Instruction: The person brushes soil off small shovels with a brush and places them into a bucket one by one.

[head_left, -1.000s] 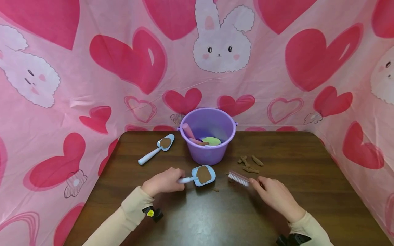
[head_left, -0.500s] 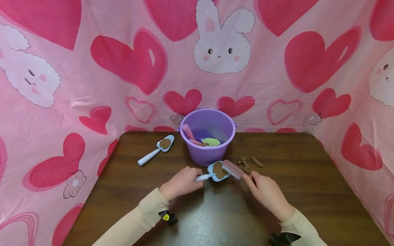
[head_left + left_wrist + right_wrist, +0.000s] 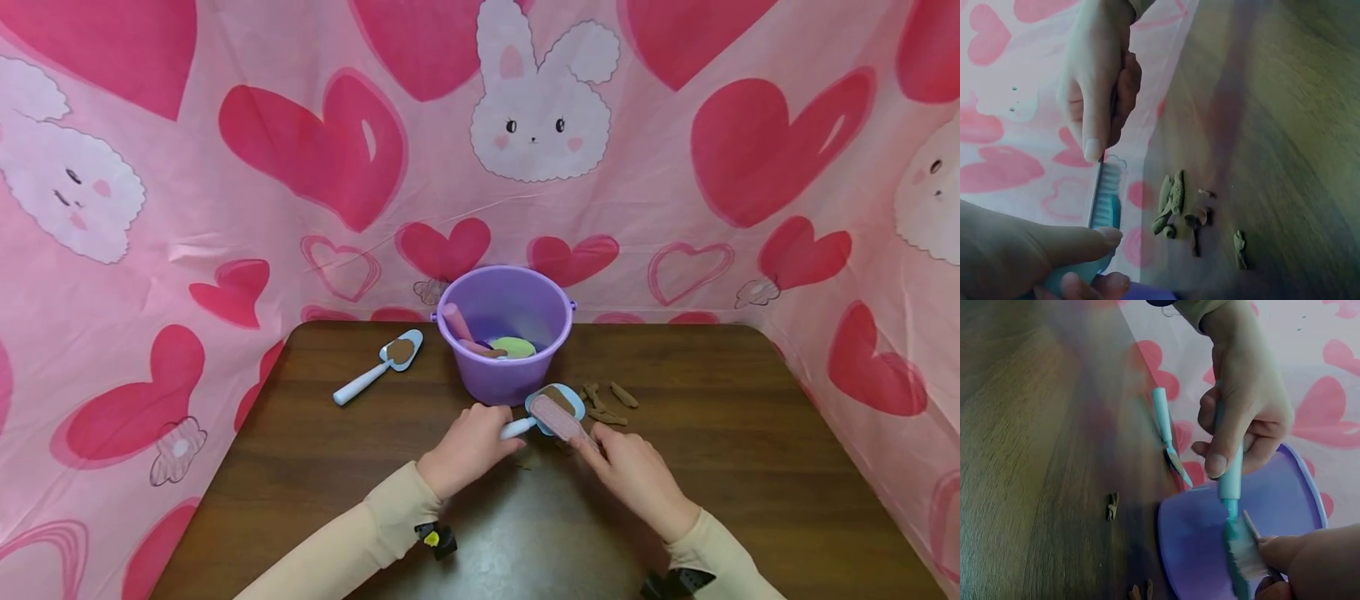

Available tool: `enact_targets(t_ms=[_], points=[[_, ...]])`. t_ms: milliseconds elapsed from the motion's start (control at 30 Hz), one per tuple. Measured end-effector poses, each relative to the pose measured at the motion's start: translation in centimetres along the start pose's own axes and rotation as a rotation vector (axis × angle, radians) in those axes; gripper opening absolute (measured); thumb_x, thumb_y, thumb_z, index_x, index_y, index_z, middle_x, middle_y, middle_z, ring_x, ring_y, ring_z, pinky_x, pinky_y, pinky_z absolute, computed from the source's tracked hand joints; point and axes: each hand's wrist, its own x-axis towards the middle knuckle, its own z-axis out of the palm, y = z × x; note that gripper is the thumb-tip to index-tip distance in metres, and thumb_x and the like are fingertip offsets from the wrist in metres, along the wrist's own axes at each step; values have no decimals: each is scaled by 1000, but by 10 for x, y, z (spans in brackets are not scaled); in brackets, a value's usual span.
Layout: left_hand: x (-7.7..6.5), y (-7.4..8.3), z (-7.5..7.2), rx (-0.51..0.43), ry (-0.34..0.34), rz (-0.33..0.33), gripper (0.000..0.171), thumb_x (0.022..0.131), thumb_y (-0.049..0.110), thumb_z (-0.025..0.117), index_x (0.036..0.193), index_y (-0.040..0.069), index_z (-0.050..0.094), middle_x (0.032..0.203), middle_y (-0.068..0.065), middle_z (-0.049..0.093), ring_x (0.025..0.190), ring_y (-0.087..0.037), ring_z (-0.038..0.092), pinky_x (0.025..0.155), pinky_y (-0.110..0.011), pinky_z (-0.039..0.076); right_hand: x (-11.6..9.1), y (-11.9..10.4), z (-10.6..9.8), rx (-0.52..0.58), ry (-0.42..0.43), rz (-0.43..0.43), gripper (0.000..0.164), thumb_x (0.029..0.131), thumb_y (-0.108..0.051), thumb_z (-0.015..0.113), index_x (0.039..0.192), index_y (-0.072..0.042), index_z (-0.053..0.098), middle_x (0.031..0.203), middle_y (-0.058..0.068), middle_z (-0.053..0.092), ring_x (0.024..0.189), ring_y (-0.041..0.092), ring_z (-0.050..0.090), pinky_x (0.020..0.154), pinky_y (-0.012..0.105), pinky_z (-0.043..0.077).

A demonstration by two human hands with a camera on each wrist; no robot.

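My left hand [image 3: 467,448] grips the white handle of a light blue toy trowel [image 3: 519,428], whose blade carries a flat brown patch. Between the fingers of my right hand [image 3: 641,479] is the handle of a pink brush [image 3: 557,417] with white bristles. The brush head lies over the trowel's blade, bristles down, and hides part of it. In the left wrist view the bristles [image 3: 1107,178] meet the teal-looking blade [image 3: 1115,209]. Several curled brown pieces [image 3: 597,407] lie on the table just right of the blade.
Behind the hands stands a purple bucket [image 3: 491,377] with pink and green things inside. A second light blue trowel [image 3: 360,387] lies to its left, brown on its blade. Smaller brown bits [image 3: 1240,250] are scattered on the dark wooden table [image 3: 750,417]. A pink heart-patterned cloth [image 3: 675,275] hangs behind.
My left hand has carried the trowel right and away from me, towards the brown pieces. My right hand has come slightly left, bringing the brush from beside the trowel to over its blade.
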Motion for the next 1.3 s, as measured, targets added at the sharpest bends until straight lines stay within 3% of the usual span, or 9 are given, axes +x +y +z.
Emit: enact_targets(t_ms=[267,533,700,900,1300], points=[[-1,2,3,37,8,35,15,93,14,78,82,9,68,62,6,51,55,-9,49,52,-23,43,-4,6,5,-47,97,12,37,99,-33,71,74,-17,49,56,-4,37,49,17,40,47,34,32],[-2,2,0,42,30,40,17,93,13,78,78,11,70,59,8,49,52,-8,46,50,-23,41,-1,10,7,-12,119,60,32,100,-30,70,77,-11,56,57,-2,42,51,18,44,49,35,35],[-4,3,-2,62,52,39,25,93,17,79,72,15,65,57,9,46,53,-10,47,50,-25,40,-1,8,5,-16,179,22,33,99,-26,71,76,-11,53,56,-2,40,50,18,42,48,35,35],[-4,4,-3,53,33,45,26,94,16,78,72,15,65,57,9,45,52,-8,46,49,-24,39,-2,1,10,-16,140,-50,34,98,-31,72,75,-17,51,57,-6,36,49,13,38,46,31,31],[-4,5,5,129,106,94,30,93,16,78,69,14,60,57,7,45,53,-12,51,49,-30,42,-2,4,17,-49,186,16,37,99,-31,71,75,-14,49,56,-1,37,48,23,47,46,39,34]])
